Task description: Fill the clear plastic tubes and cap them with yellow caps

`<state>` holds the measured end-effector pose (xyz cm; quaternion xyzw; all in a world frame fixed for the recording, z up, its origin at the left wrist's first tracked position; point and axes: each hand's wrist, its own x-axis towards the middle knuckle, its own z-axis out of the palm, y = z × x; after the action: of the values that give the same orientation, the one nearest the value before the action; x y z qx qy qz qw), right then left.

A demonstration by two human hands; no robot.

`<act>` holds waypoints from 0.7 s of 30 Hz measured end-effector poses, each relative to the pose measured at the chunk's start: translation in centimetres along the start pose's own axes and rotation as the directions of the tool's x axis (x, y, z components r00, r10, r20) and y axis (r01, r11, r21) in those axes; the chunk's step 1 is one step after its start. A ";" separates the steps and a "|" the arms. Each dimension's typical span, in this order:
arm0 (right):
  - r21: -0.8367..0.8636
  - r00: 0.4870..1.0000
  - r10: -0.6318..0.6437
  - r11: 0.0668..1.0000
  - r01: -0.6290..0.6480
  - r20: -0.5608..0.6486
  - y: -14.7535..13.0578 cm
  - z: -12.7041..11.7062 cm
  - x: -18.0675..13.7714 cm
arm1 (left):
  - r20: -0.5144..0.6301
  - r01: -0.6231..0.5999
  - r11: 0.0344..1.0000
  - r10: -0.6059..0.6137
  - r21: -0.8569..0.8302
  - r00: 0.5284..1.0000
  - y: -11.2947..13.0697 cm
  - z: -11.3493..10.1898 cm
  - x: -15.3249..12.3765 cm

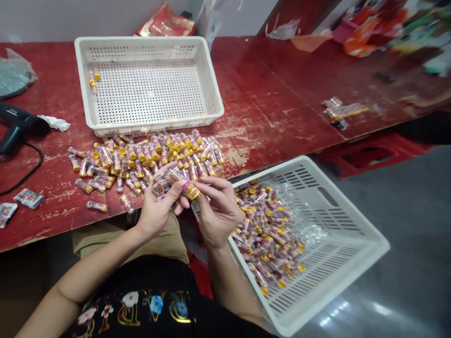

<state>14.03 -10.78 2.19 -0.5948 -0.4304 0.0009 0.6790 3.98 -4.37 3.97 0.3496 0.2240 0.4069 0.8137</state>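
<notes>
My left hand [158, 206] is closed around small printed plastic sleeves [161, 186], its thumb pressing on a small tube [188, 188] with a printed wrap and a yellow end. On the yellow end of that same tube, the fingertips of my right hand [220, 211] are pinched. Both hands are in front of my body, over the table's front edge. Just beyond them lies a pile of similar yellow-capped tubes [141, 157]. To the right of my right hand, many more tubes [271, 230] fill part of a white crate [338, 263].
A white perforated basket [151, 94] with a few yellow-capped pieces stands behind the pile on the red table [253, 117]. At left are a black heat gun or hair dryer [21, 122], its cord, and stacks of printed sleeves [30, 198]. Plastic scraps [341, 111] lie at right.
</notes>
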 end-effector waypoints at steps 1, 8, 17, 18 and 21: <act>0.005 1.000 -0.003 1.000 0.003 0.007 0.0 0.0 0.0 | 0.003 0.004 1.000 -0.004 0.002 1.000 0.0 -0.1 0.0; -0.017 0.999 -0.023 1.000 0.023 0.023 0.8 0.7 -0.3 | -0.033 0.050 0.999 -0.051 -0.013 0.998 0.0 -1.0 -0.1; 0.013 0.992 0.066 0.998 -0.068 0.106 3.3 3.1 -1.3 | -0.161 0.044 0.997 -0.054 -0.064 0.985 -0.4 -3.3 0.8; 0.025 0.990 0.085 0.996 -0.088 0.110 3.9 3.6 -1.3 | -0.185 0.047 0.996 -0.060 -0.071 0.981 -0.5 -3.7 1.1; 0.045 0.978 0.145 0.987 -0.154 0.151 6.3 5.7 -0.4 | -0.307 0.069 0.993 -0.096 -0.100 0.947 -0.4 -5.2 2.0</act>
<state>13.70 -4.52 -3.60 -0.6044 -0.4332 0.1080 0.6598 1.97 -0.90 0.08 0.2354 0.3457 0.4319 0.7991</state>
